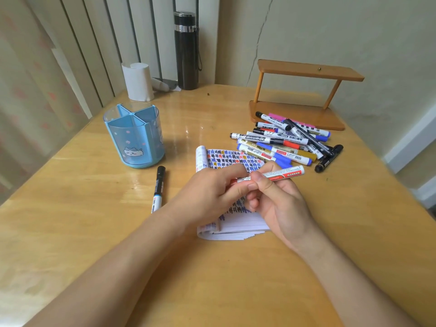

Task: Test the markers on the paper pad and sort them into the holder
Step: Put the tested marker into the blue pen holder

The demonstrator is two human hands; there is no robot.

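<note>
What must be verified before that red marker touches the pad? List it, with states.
1. Red marker gripped: ok, left hand and right hand both hold it.
2. Cap off: cannot tell, the left hand covers that end.
3. Blank space on paper pad: ok, bare lines at its near edge.
4. Holder upright: ok.
5. Black marker sorted: not ok, it lies between holder and pad.

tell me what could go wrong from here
1. The left hand and right hand both grip the red marker above the pad. A sudden tug at its covered end might smear ink on skin or paper.
2. The black marker lies loose left of the pad, so a nudge could roll it away.
</note>
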